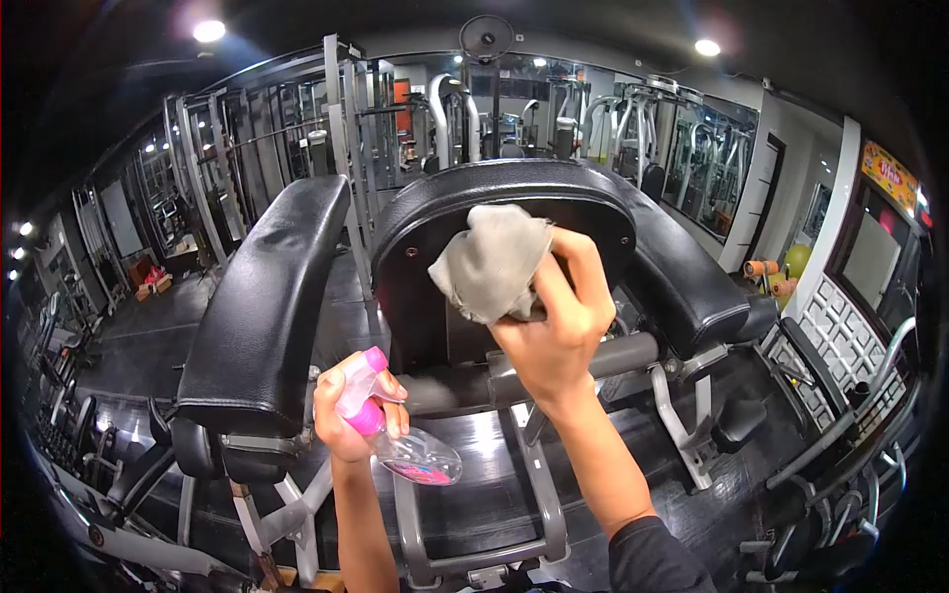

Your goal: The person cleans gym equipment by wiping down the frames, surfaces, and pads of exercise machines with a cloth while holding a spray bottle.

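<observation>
My right hand (561, 321) grips a bunched grey cloth (492, 259) in front of the dark back of a padded backrest (415, 282); whether the cloth touches the panel I cannot tell. Lower and to the left, my left hand (346, 410) is wrapped round the neck of a clear spray bottle (423, 460) with a pink and white trigger head. The bottle is tilted, its body pointing down to the right. Black padded cushions flank the backrest, one on the left (272, 296) and one on the right (682, 262).
The machine's grey metal frame (539, 484) stands on the dark floor below my hands. A rack with upright posts (341, 148) rises behind on the left. Mirrors line the back wall, with a fan (486, 40) above. More equipment (860, 494) is at the right.
</observation>
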A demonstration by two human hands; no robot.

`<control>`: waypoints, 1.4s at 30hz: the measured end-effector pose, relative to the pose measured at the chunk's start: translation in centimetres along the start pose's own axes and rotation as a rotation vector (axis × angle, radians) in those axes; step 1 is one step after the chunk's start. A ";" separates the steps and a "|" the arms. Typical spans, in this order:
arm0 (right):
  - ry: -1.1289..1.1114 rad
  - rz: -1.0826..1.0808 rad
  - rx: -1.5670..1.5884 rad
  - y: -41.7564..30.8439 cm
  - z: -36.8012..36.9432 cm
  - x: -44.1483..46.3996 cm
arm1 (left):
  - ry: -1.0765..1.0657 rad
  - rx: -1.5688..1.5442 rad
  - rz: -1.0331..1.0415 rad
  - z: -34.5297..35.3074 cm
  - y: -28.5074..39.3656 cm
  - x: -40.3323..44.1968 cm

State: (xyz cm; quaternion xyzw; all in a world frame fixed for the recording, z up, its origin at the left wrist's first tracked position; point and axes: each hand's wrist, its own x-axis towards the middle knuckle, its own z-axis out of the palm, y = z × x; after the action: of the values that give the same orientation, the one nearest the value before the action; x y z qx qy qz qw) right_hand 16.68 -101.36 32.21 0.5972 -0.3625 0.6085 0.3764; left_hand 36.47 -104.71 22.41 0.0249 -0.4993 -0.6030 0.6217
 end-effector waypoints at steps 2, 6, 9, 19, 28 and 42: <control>-0.012 -0.010 0.022 -0.5 0.5 0.1 | -0.023 -0.054 0.015 -0.3 0.0 -0.1; -0.326 -0.216 0.004 -2.4 1.4 -2.5 | -0.077 -0.117 0.052 -0.7 -0.2 -0.6; -0.496 -0.309 -0.016 -3.0 2.2 -3.8 | -0.032 -0.176 0.044 -0.9 0.0 -0.9; -0.272 -0.290 -0.023 -2.3 1.5 -1.9 | -0.154 -0.162 0.090 -1.2 0.1 -0.7; -0.341 -0.502 -0.044 0.3 0.1 -2.7 | -0.224 -0.129 0.120 -1.1 0.3 -0.6; -0.408 -0.496 -0.091 2.2 -1.1 -4.9 | -0.178 -0.059 -0.032 -1.1 0.3 -0.7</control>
State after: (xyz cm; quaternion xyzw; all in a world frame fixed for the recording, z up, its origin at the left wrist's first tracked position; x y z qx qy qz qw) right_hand 14.26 -101.46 27.32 0.7596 -0.3007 0.3491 0.4590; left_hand 37.60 -104.68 21.62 -0.0392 -0.5341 -0.6274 0.5654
